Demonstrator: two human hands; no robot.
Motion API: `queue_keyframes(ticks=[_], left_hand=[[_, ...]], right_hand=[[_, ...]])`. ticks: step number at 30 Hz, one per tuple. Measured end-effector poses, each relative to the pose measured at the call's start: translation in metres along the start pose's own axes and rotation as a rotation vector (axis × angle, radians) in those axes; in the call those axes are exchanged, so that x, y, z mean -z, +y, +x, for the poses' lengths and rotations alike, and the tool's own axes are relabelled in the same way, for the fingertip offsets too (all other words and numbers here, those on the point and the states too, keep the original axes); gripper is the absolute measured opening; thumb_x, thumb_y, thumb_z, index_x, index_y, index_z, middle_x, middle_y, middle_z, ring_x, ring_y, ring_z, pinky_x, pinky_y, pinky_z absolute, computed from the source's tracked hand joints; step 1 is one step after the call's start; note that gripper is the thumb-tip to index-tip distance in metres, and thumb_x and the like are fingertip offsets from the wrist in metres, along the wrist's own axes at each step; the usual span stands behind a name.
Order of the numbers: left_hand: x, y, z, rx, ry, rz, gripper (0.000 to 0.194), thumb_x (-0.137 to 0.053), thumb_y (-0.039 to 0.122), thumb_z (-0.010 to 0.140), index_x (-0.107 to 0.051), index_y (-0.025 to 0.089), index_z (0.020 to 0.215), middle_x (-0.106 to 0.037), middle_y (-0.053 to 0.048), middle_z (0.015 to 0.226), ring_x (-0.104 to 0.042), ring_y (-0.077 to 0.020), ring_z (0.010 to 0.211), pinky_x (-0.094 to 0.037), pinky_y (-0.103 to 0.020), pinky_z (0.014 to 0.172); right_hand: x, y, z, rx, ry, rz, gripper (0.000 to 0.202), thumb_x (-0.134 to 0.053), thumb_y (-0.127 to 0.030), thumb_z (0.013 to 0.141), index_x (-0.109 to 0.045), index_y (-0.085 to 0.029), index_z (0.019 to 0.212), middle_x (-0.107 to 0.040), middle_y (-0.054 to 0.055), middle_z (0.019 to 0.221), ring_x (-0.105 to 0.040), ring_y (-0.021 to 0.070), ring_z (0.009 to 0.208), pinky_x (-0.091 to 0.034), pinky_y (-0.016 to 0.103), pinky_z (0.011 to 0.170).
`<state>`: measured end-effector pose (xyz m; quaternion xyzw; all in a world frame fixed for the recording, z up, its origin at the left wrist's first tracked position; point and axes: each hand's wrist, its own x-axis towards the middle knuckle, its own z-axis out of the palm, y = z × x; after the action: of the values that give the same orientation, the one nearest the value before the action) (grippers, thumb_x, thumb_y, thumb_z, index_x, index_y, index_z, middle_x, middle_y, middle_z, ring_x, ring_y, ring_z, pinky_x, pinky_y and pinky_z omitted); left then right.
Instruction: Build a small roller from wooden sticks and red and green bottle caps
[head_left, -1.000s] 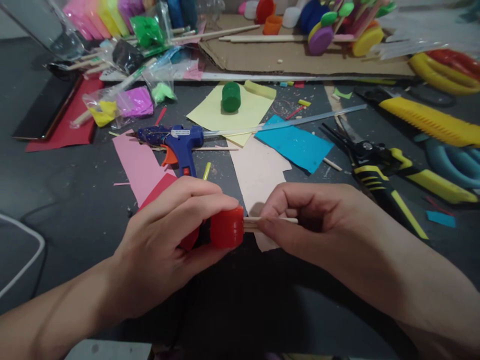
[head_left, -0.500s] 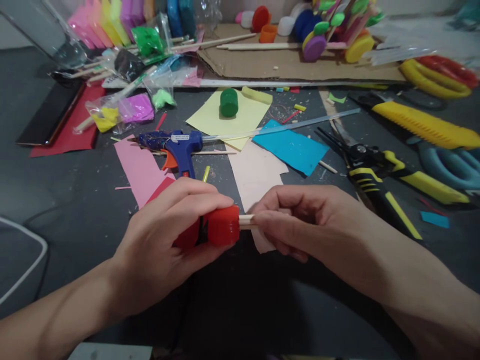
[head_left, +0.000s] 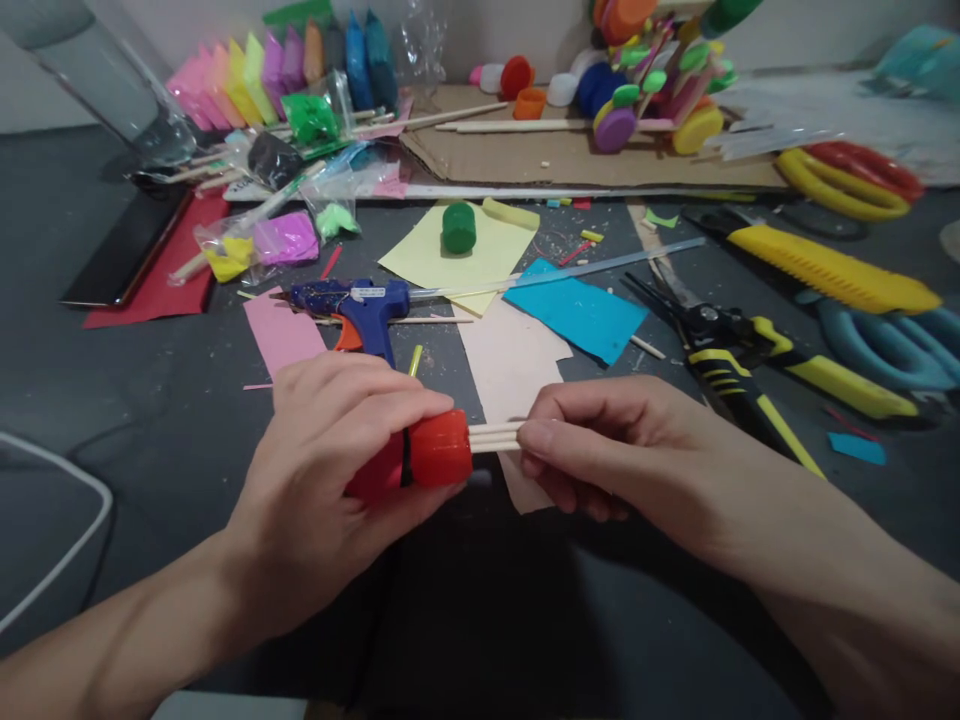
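My left hand (head_left: 337,460) is closed round a red plastic bottle cap (head_left: 441,447), fingers above it and thumb below. Thin wooden sticks (head_left: 491,438) lie side by side and reach from the cap's right face into my right hand (head_left: 600,440), which pinches them between thumb and fingers. Whether the sticks go into the cap or only meet it, I cannot tell. Behind my left hand lies a blue glue gun (head_left: 367,300) with an orange trigger and a long clear glue stick (head_left: 585,267). A green cap (head_left: 459,228) sits on yellow paper (head_left: 416,245) farther back.
Pliers (head_left: 720,330), a yellow box cutter (head_left: 832,270) and scissors (head_left: 851,180) lie at the right. Blue paper (head_left: 577,310) and pale pink paper (head_left: 510,350) lie ahead. A phone (head_left: 127,250) is at the left; cardboard (head_left: 487,160) with colourful caps stands at the back.
My right hand has shifted slightly right, away from the red cap, so more of the sticks shows between my hands. The camera view has tilted up a little.
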<state>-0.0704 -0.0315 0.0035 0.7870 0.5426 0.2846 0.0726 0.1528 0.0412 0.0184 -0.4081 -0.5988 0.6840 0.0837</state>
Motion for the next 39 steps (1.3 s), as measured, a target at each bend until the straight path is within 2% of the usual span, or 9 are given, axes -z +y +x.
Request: queue_keyframes(ticks=[5, 9, 12, 15, 19, 23, 29, 32, 39], left_hand=[[0.0023, 0.0002, 0.0011, -0.012, -0.008, 0.045, 0.027, -0.075, 0.027, 0.085, -0.064, 0.025, 0.11, -0.073, -0.005, 0.099, -0.063, -0.0279, 0.099, -0.046, -0.049, 0.089], [0.003, -0.0002, 0.0007, -0.036, -0.012, 0.022, 0.028, -0.075, 0.024, 0.086, -0.065, 0.024, 0.111, -0.073, -0.005, 0.1, -0.063, -0.0272, 0.098, -0.046, -0.049, 0.09], [0.0028, -0.0002, 0.0005, -0.024, -0.009, 0.017, 0.026, -0.074, 0.029, 0.087, -0.064, 0.026, 0.111, -0.073, -0.003, 0.099, -0.062, -0.027, 0.098, -0.046, -0.049, 0.089], [0.0031, 0.0007, 0.001, -0.006, -0.012, 0.004, 0.02, -0.07, 0.03, 0.09, -0.065, 0.026, 0.109, -0.073, -0.003, 0.098, -0.061, -0.0273, 0.099, -0.045, -0.05, 0.09], [0.0036, 0.001, 0.0013, -0.014, -0.018, 0.009, 0.025, -0.074, 0.027, 0.087, -0.064, 0.026, 0.11, -0.074, -0.004, 0.1, -0.062, -0.027, 0.099, -0.046, -0.05, 0.089], [0.0028, 0.0006, 0.0004, 0.006, 0.004, -0.008, 0.02, -0.068, 0.032, 0.091, -0.063, 0.029, 0.11, -0.073, -0.002, 0.099, -0.061, -0.0264, 0.099, -0.045, -0.049, 0.091], [0.0032, 0.0006, -0.0009, -0.012, 0.004, 0.002, 0.024, -0.071, 0.028, 0.089, -0.063, 0.026, 0.111, -0.072, -0.004, 0.101, -0.062, -0.0265, 0.1, -0.045, -0.049, 0.091], [0.0027, 0.0012, -0.001, -0.015, 0.017, 0.027, 0.025, -0.074, 0.024, 0.087, -0.065, 0.024, 0.11, -0.073, -0.004, 0.1, -0.063, -0.026, 0.1, -0.047, -0.048, 0.09], [0.0004, 0.0022, -0.0007, 0.029, 0.025, 0.001, 0.018, -0.067, 0.032, 0.092, -0.065, 0.027, 0.109, -0.073, -0.003, 0.1, -0.063, -0.0275, 0.102, -0.046, -0.049, 0.093]], right_hand=[[-0.0007, -0.0014, -0.001, 0.004, 0.009, -0.021, 0.033, -0.06, -0.032, 0.093, -0.064, -0.017, 0.064, -0.054, -0.001, 0.059, -0.042, 0.0088, 0.052, -0.03, 0.023, 0.046], [0.0002, -0.0043, -0.0007, 0.01, -0.013, -0.012, 0.036, -0.064, -0.039, 0.091, -0.063, -0.017, 0.063, -0.052, -0.002, 0.057, -0.042, 0.0088, 0.051, -0.03, 0.022, 0.046], [0.0003, -0.0054, 0.0004, -0.014, -0.019, 0.031, 0.037, -0.066, -0.043, 0.089, -0.063, -0.017, 0.063, -0.053, -0.002, 0.057, -0.042, 0.0084, 0.051, -0.029, 0.022, 0.045], [0.0002, -0.005, 0.0017, -0.021, -0.027, 0.065, 0.036, -0.068, -0.042, 0.089, -0.063, -0.017, 0.063, -0.054, -0.003, 0.057, -0.042, 0.0078, 0.05, -0.029, 0.022, 0.045], [0.0001, -0.004, 0.0019, -0.027, -0.038, 0.082, 0.033, -0.068, -0.037, 0.089, -0.063, -0.017, 0.064, -0.053, -0.004, 0.056, -0.042, 0.007, 0.05, -0.028, 0.021, 0.045], [-0.0003, -0.004, -0.0001, -0.015, -0.022, 0.067, 0.033, -0.068, -0.036, 0.089, -0.063, -0.017, 0.062, -0.052, -0.003, 0.055, -0.042, 0.0072, 0.05, -0.029, 0.021, 0.045], [-0.0006, -0.0024, -0.0019, -0.014, -0.007, 0.07, 0.032, -0.066, -0.033, 0.091, -0.063, -0.017, 0.063, -0.053, -0.003, 0.057, -0.042, 0.0072, 0.051, -0.029, 0.021, 0.045], [-0.0008, -0.0012, -0.001, -0.011, -0.009, 0.055, 0.033, -0.065, -0.035, 0.09, -0.062, -0.017, 0.063, -0.052, -0.003, 0.057, -0.041, 0.0071, 0.05, -0.029, 0.021, 0.044], [-0.0016, 0.002, 0.0007, -0.015, 0.001, 0.016, 0.04, -0.06, -0.045, 0.092, -0.061, -0.018, 0.063, -0.053, -0.002, 0.057, -0.041, 0.0076, 0.049, -0.027, 0.022, 0.043]])
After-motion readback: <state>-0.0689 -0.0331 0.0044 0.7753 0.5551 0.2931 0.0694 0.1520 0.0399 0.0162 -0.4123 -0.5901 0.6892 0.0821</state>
